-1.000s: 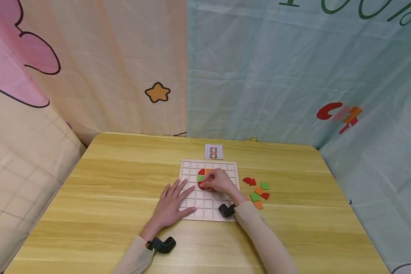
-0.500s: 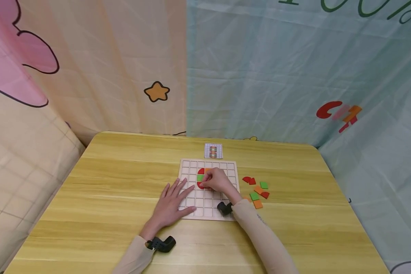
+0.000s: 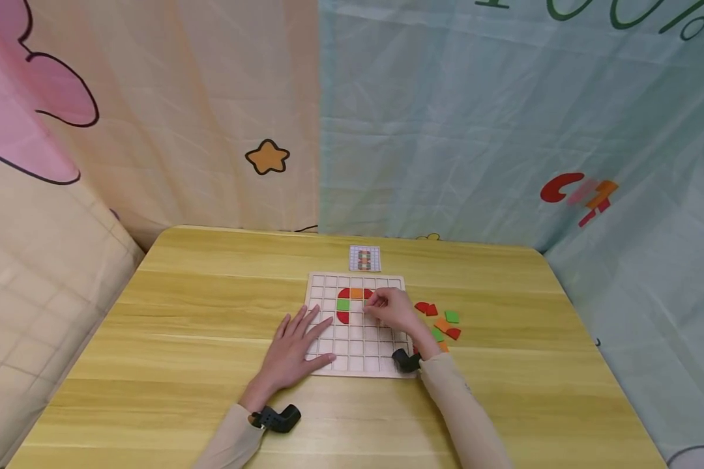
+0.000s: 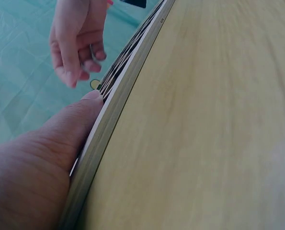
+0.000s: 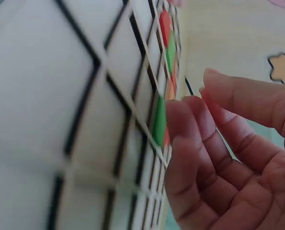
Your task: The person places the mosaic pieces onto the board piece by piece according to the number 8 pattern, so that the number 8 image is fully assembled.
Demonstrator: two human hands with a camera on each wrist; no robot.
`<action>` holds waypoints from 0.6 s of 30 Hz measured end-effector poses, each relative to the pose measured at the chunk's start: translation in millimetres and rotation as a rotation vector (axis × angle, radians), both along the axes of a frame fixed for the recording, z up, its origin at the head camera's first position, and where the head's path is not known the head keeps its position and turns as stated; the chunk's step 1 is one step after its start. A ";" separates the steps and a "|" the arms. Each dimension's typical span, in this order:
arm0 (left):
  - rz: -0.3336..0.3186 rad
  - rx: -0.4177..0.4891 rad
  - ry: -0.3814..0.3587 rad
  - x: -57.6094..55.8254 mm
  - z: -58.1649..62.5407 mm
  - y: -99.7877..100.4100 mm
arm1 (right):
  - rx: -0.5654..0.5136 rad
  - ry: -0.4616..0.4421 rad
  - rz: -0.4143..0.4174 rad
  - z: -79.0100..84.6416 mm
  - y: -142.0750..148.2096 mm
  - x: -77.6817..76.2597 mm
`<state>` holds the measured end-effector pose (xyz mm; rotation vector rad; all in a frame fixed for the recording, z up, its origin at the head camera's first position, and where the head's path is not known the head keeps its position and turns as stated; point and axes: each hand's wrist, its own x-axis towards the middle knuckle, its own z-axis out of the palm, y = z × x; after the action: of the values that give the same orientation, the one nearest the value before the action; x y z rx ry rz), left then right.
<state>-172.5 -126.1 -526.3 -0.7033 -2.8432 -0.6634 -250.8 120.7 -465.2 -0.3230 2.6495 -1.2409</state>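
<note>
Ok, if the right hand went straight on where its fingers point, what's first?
Probably the nearer green tile on the grid board: in the right wrist view, the right hand has its fingertips beside it, though depth leaves any gap unclear.

Soft, even light falls all round here, leaving a pale sheen on the yellow wood-grain desk (image 3: 211, 273) and a faint shadow beside the beige right sleeve (image 3: 463, 410). Left-wrist view: dimmer, hazy. Right-wrist view: the nearest squares of the pale gridded square board (image 5: 32, 96) blur out of focus.
</note>
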 end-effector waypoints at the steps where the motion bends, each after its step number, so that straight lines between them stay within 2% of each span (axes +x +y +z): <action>1: 0.000 0.001 0.000 0.0 0.2 -0.1 | 0.007 0.001 -0.023 2.2 6.7 1.2; 5: -0.004 0.006 -0.002 0.2 1.3 -0.1 | 0.014 0.012 -0.082 6.7 38.7 4.9; 10: -0.006 0.016 0.016 0.8 1.8 0.9 | 0.036 0.063 -0.109 5.7 81.2 10.6; 18: -0.003 0.014 0.005 1.1 0.9 1.2 | 0.198 0.012 -0.187 3.7 120.7 22.2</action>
<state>-171.4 -124.9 -525.4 -0.7057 -2.8302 -0.6807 -228.6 241.4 -461.5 -0.0533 2.8372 -1.0132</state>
